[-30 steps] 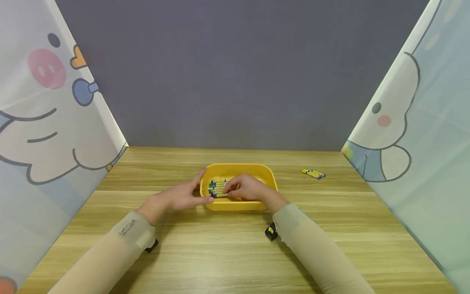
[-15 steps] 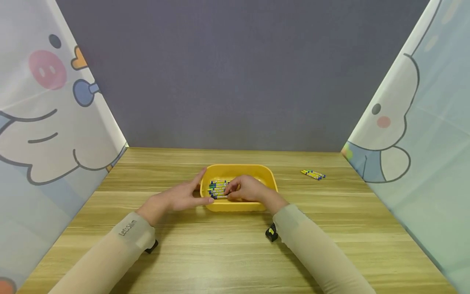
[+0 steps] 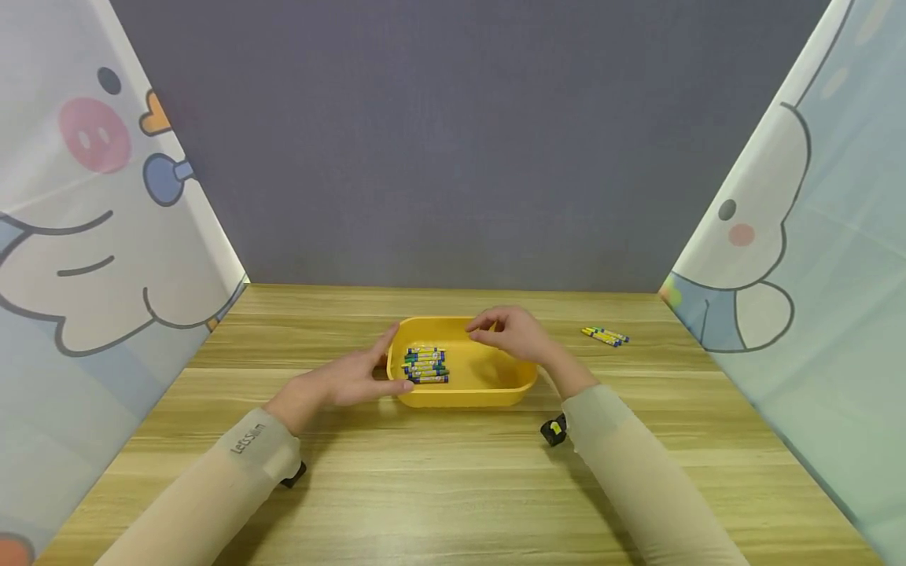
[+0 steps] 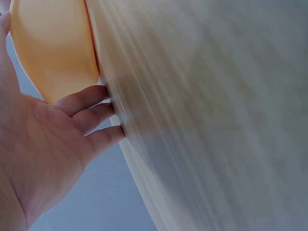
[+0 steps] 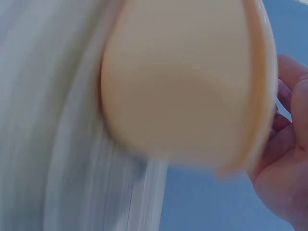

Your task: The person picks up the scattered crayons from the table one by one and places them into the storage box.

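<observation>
A yellow plastic bin (image 3: 463,399) sits on the table. Several crayons (image 3: 426,366) with yellow-and-blue wrappers lie side by side at its left end, some with green tips. My left hand (image 3: 350,380) spans that end, thumb on the front rim and a finger along the back corner. In the left wrist view, the other fingers (image 4: 89,115) extend beside the bin, down near the tabletop. My right hand (image 3: 520,336) is raised over the bin's right half, fingers loosely bent with nothing visible in them. The right wrist view has the bin's outer wall (image 5: 178,86) blurred beside that hand.
A few more crayons (image 3: 605,336) lie on the table to the right of the bin. A grey panel (image 3: 453,157) stands behind the wood-grain table (image 3: 410,487), and cartoon-printed sheets (image 3: 771,236) line both sides. Black wrist cameras (image 3: 554,430) sit under the sleeves.
My right hand has left the crayons in the bin and moved up and to the right, uncovering their right ends. The left hand has stayed at the bin's left end.
</observation>
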### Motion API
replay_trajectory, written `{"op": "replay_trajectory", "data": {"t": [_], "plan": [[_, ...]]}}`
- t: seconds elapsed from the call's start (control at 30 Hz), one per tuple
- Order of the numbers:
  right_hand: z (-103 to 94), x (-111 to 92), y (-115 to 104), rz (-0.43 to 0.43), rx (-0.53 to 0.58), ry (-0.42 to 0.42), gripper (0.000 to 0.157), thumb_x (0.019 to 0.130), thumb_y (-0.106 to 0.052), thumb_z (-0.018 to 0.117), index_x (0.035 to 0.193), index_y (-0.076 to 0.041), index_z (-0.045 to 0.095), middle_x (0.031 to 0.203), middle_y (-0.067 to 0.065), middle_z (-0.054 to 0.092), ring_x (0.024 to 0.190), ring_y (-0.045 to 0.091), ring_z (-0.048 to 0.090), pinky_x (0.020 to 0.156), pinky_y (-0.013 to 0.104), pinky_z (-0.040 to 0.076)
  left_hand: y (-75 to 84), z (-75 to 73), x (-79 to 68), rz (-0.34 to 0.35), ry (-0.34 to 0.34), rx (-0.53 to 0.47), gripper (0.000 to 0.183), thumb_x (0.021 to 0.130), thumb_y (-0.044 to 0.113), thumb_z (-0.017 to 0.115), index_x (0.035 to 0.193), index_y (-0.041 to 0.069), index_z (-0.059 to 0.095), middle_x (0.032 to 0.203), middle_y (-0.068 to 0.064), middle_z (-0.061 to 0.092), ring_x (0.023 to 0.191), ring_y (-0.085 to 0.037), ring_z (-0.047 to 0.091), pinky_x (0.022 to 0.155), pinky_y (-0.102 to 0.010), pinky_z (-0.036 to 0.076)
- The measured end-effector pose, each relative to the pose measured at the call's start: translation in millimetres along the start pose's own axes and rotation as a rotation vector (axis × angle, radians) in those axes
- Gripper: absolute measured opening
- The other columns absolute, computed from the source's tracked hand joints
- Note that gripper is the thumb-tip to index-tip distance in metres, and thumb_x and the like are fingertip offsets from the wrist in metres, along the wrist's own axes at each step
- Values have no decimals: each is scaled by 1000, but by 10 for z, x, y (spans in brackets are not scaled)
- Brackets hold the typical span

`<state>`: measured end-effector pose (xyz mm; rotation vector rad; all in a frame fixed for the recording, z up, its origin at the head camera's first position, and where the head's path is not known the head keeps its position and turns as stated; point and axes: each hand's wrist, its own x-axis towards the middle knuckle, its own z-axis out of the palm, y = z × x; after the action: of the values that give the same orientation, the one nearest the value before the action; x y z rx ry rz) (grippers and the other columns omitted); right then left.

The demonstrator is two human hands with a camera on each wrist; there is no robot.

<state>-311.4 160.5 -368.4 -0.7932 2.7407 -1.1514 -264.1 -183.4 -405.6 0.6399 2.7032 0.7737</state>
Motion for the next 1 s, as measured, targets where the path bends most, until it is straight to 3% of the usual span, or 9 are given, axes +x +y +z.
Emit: {"op": "replay_trajectory", "data": {"t": [0.2,0.37,0.57,0.83,1.0], "plan": [[-461,-214,449,113,-19,86,26,109,-28,70,127,-12,81,116,11,75,79,20,57,66,28,50,-3,-7,-3,8,-5,3,122,97,76,66,178,25,-9,154,-15,66,144,-34,62,126,-59,42],[-721,-419,845,190,-29,100,34,111,-26,67,134,-2,75,123,19,72,83,23,58,70,35,56,-7,-4,-8,12,-7,-11,121,97,76,67,178,28,-10,155,-14,65,145,-32,61,127,-58,41],[-936,-639,1214,235,-60,141,36,112,-24,65,135,3,73,125,24,73,91,26,65,73,35,59,7,2,-19,21,-4,-27,121,98,75,67,177,31,-13,160,-14,61,149,-31,57,129,-57,39],[-1137,-847,1483,297,-128,153,36,110,-16,66,138,7,70,131,31,70,103,36,70,77,33,55,17,3,-28,22,-3,-33,121,98,75,67,178,26,-10,161,-13,60,150,-32,57,128,-58,40],[-1193,-938,1632,318,-201,151,33,107,-11,70,134,7,72,132,34,70,120,49,66,90,43,56,22,-1,-40,20,-6,-47,121,98,74,67,178,26,-10,158,-12,62,148,-30,58,128,-57,40]]}}
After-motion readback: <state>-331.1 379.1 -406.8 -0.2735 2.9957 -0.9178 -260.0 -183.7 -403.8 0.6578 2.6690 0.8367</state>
